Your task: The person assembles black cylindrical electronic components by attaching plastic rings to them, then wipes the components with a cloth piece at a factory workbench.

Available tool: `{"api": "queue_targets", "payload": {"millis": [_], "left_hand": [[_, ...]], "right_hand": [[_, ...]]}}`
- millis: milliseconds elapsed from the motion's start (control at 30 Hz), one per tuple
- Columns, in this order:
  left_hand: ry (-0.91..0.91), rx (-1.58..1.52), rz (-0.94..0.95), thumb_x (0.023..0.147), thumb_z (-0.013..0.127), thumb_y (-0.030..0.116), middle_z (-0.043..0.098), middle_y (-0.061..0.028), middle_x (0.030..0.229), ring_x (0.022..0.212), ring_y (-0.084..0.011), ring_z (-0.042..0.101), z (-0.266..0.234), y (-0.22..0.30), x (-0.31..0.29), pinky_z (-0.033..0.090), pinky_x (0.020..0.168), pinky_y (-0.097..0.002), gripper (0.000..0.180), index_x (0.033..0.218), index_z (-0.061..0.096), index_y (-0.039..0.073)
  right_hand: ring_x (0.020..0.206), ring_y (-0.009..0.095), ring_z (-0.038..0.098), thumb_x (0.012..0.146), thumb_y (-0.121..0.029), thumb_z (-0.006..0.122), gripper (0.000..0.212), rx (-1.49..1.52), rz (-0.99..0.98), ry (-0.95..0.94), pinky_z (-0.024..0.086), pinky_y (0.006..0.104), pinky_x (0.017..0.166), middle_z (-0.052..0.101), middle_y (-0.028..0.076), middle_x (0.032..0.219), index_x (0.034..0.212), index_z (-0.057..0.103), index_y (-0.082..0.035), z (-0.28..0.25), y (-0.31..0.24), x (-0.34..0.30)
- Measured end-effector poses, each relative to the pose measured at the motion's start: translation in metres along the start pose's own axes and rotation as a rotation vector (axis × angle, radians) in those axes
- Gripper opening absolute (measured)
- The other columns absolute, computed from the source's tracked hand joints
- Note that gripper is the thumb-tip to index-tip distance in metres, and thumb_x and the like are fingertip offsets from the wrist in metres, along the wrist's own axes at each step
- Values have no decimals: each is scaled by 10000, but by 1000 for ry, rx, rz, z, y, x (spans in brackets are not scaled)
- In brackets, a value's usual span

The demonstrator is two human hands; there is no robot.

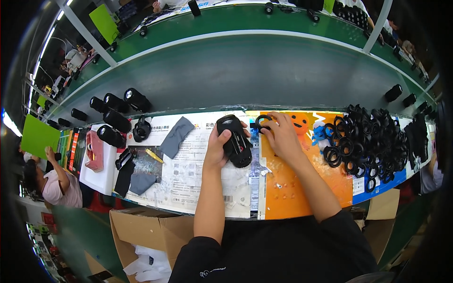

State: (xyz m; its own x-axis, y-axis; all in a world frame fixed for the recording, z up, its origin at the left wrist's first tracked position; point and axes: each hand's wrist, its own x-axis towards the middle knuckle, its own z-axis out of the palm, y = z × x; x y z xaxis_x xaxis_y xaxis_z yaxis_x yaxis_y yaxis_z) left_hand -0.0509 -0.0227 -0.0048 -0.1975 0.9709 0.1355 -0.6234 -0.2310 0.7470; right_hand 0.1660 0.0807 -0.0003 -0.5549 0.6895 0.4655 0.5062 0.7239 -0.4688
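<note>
Over the white printed sheet, my left hand [217,150] is closed around a black cylindrical portable speaker [238,142], which is tilted with its port side showing. My right hand [282,136] pinches a black ring [262,120] just to the right of the speaker, apart from it. A large heap of similar black rings [367,144] lies right of my right forearm, beside a small blue figure [322,134].
Grey cloths [178,137], a yellow-handled cutter [154,155] and a pink container [94,151] lie to the left. Several black speakers [137,99] stand at the far left. An open cardboard box [137,228] is below the table edge. A co-worker [62,185] sits at left.
</note>
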Motion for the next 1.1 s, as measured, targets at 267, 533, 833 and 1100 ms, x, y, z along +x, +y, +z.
{"api": "queue_targets", "payload": {"millis": [267, 533, 833, 1100], "left_hand": [[23, 274, -89, 994, 843, 391, 754, -141, 1153, 970, -260, 790, 7, -4, -9, 674, 858, -400, 653, 1442, 557, 10], [6, 462, -90, 939, 904, 415, 712, -85, 1255, 1127, -175, 684, 5, -10, -9, 572, 1008, -332, 755, 1489, 590, 4], [3, 502, -117, 928, 904, 450, 710, -104, 1286, 1146, -195, 690, 3, -7, -8, 572, 1018, -340, 799, 1515, 582, 14], [3, 526, -102, 926, 900, 464, 704, -108, 1288, 1124, -199, 693, 9, -6, -9, 582, 994, -338, 833, 1541, 558, 19]], "right_hand": [[1227, 159, 680, 1099, -192, 755, 236, 924, 165, -287, 552, 337, 1081, 714, 126, 1483, 1171, 784, 31, -57, -15, 66], [1255, 219, 713, 1079, -212, 780, 245, 866, 128, -743, 570, 385, 1105, 750, 147, 1443, 1185, 807, 7, -72, -22, 106], [1244, 266, 735, 1027, -275, 822, 251, 610, -39, -803, 539, 417, 1138, 773, 154, 1401, 1104, 840, -38, -88, -39, 120], [1335, 332, 710, 974, -212, 864, 208, 481, -202, -716, 549, 463, 1163, 766, 160, 1416, 1104, 849, -51, -93, -45, 110]]}}
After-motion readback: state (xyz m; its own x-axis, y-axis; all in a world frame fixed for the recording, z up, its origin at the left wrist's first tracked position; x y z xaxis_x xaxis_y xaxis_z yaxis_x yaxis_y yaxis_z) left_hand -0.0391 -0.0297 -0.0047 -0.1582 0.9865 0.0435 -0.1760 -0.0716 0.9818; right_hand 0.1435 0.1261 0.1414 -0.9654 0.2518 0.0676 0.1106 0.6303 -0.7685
